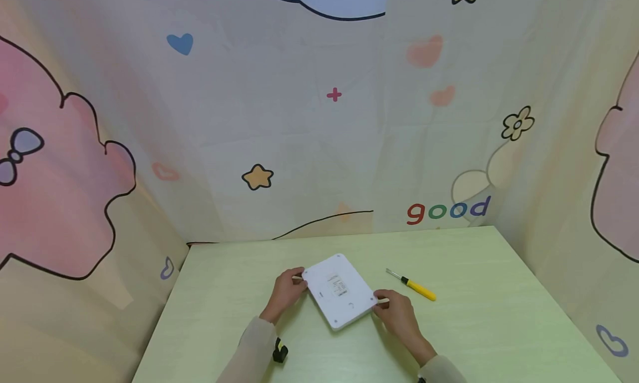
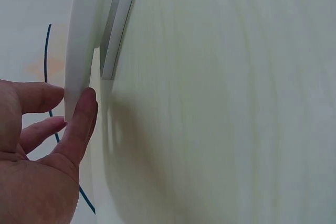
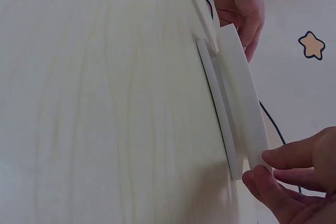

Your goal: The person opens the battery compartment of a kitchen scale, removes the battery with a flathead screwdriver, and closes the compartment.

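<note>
A white, flat, square device (image 1: 324,305) with rounded corners, a printed label and small corner holes sits over the table, its labelled face up. At its left corner my left hand (image 1: 287,294) pinches the edge between thumb and fingers. My right hand (image 1: 399,315) pinches the opposite right corner the same way. Pale stick-like ends (image 1: 383,301) jut out beside both hands. Both wrist views show the device's thick white edge (image 3: 244,93) from the side, with a narrower ledge (image 3: 218,111) underneath, close to the tabletop.
A screwdriver (image 1: 419,288) with a yellow handle lies to the right of the device. A small black-and-yellow item (image 1: 280,351) shows beside the left sleeve. The pale green table (image 1: 224,272) ends at a patterned cloth backdrop (image 1: 309,150), with cloth on both sides.
</note>
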Available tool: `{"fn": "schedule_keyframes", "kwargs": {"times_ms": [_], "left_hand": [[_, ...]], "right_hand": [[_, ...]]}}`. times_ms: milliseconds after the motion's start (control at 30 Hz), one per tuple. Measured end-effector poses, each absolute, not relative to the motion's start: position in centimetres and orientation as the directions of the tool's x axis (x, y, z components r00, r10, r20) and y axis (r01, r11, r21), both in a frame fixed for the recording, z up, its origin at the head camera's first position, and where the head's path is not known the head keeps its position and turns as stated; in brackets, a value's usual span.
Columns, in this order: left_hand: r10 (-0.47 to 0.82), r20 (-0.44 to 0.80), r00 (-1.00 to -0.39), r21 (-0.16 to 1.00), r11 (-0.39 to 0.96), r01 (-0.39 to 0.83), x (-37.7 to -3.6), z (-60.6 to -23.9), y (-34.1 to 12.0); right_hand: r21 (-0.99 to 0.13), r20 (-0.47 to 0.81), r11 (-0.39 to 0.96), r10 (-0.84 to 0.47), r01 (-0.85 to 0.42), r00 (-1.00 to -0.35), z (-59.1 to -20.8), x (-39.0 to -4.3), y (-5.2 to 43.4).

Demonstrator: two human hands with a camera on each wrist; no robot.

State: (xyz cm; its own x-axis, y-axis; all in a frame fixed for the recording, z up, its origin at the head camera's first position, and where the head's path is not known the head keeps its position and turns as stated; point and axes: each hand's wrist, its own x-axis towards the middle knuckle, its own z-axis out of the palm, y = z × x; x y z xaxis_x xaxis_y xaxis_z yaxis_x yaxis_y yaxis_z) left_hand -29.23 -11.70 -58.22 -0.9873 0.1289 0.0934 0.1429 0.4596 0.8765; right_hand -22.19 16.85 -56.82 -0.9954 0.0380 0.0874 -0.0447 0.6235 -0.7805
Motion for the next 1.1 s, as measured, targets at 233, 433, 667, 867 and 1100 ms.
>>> {"fn": "schedule_keyframes", "kwargs": {"times_ms": [233, 433, 667, 867, 1100], "left_hand": [[0.104, 0.051, -0.993, 0.886, 0.454, 0.093, -28.9, -58.4, -12.1], [0.068, 0.028, -0.997, 0.896, 0.441, 0.056, -28.6, -58.7, -12.2], [0.048, 0.005, -0.999, 0.917, 0.397, 0.024, -27.6, -58.4, -12.2], [0.023, -0.027, -0.999, 0.935, 0.354, -0.017, -27.2, -58.6, -12.2], [0.001, -0.062, -0.998, 0.954, 0.294, -0.059, -26.5, -58.7, -12.3]], "right_hand": [[-0.789, 0.072, 0.614, 0.047, -0.028, -0.996, -56.7, -22.8, 17.2], [-0.793, 0.057, 0.610, 0.059, -0.010, -0.997, -56.7, -23.3, 17.3], [-0.788, 0.029, 0.615, 0.076, 0.024, -0.997, -56.8, -24.1, 17.3], [-0.789, 0.018, 0.613, 0.091, 0.042, -0.996, -56.9, -24.6, 17.3], [-0.795, 0.004, 0.604, 0.102, 0.058, -0.995, -56.9, -25.2, 17.3]]}}
